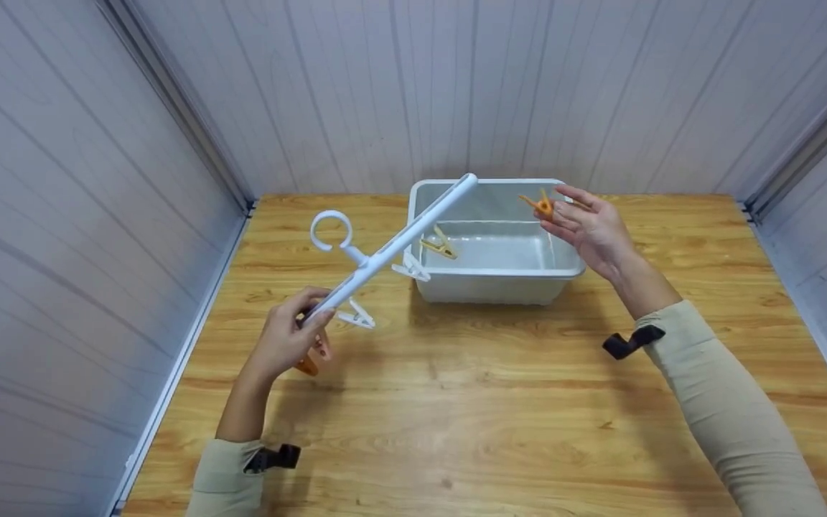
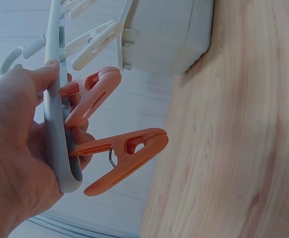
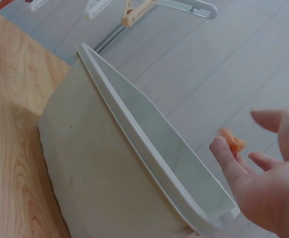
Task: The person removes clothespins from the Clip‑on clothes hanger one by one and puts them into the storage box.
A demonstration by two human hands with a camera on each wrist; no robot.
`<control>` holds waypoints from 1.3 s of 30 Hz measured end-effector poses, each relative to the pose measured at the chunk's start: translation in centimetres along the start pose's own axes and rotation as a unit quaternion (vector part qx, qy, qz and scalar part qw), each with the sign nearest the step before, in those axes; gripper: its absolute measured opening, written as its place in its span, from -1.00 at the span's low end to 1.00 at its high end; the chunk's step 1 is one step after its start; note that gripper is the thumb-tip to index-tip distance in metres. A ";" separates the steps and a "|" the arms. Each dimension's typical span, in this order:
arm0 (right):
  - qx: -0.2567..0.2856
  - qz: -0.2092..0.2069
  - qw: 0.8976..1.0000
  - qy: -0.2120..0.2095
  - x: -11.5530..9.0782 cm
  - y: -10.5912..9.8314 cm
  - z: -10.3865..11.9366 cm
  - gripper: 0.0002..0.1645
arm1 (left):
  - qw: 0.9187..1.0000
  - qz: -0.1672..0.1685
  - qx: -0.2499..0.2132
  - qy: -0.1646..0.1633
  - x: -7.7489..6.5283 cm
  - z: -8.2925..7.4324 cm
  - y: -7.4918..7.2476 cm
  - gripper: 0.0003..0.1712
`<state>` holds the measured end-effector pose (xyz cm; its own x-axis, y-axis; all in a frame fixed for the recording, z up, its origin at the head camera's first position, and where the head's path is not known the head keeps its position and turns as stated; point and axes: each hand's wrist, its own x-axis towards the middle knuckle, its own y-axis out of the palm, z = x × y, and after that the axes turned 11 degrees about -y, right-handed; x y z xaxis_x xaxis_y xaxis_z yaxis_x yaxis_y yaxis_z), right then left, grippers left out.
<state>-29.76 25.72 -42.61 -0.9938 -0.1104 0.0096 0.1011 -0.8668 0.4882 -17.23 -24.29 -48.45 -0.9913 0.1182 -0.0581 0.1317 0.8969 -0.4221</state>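
My left hand (image 1: 288,334) grips a white clip hanger (image 1: 403,237) near its lower end, holding it aslant above the table with its ring hook (image 1: 331,230) to the left. From the bar hang a yellow clothespin (image 1: 440,244), two white clothespins (image 1: 357,314), a pink clothespin (image 2: 94,94) and an orange clothespin (image 2: 129,158), the last two close by the left fingers. Over the right side of a pale grey bin (image 1: 492,287), my right hand (image 1: 593,230) holds another orange clothespin (image 1: 544,207) at its fingertips, one finger lifted away from it.
The bin stands on a wood-grain table (image 1: 456,416) near the back wall (image 1: 356,93). The hanger's upper end overlaps the bin's left rim in the head view. Panel walls also rise on the left and right.
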 end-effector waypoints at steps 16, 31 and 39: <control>-0.001 0.052 0.996 -0.067 -0.5 -0.4 -0.2 -0.64 | 1.000 0.008 0.008 -0.012 0.3 -0.2 -0.2 -0.67; -0.059 0.065 0.994 -0.066 -2.0 -0.3 -0.8 -0.62 | 0.996 0.007 0.090 0.023 2.5 -2.6 -1.1 -0.67; -0.077 0.087 0.991 -0.060 -2.9 -0.5 -1.5 -0.51 | 0.987 0.003 0.147 0.072 3.4 -4.0 -1.2 -0.66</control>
<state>-26.88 25.77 -44.21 -0.9583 -0.2140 0.1892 0.2675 -0.9047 0.3317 -20.73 -23.20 -44.50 -0.9778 0.2008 0.0589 0.1112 0.7369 -0.6668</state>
